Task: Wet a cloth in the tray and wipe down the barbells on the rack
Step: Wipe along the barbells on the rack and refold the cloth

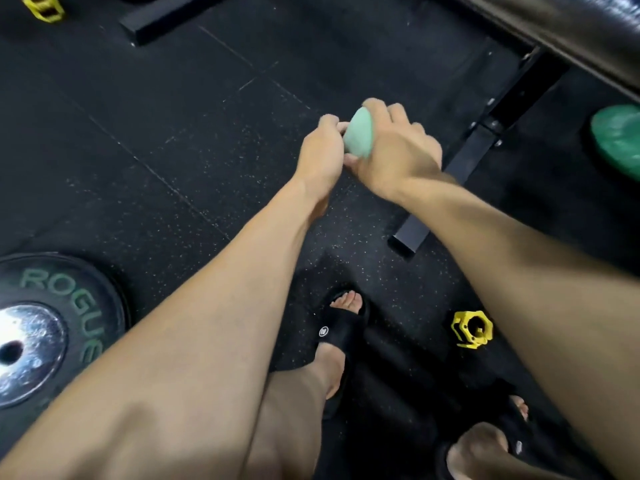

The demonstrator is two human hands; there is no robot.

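Nearest the camera, both feet stand on the black rubber floor [145,109] in black slide sandals: the left sandal [337,332] at the lower middle, the right sandal [516,431] toward the bottom right corner. A yellow barbell collar [471,329] lies on the floor just right of the left foot, between the two sandals. At the left edge, a black ROGUE bumper plate [52,327] with a shiny steel hub lies flat, partly under the left forearm.

Both arms reach forward over the middle of the floor. The left hand [320,157] and right hand [398,150] meet there, both curled and clamped on a bunched pale green cloth [358,133], which is held in the air between them, clear of the floor. It may be being wrung, though blur makes that uncertain.

Just beyond and right of the hands, a black steel bench foot [464,174] runs diagonally across the floor, up to a padded black bench [571,29] in the top right corner. A green plate [620,140] sits at the right edge. The floor left of the hands is open up to a black steel bar [166,19] near the top edge and a second yellow collar [43,6] in the top left corner.
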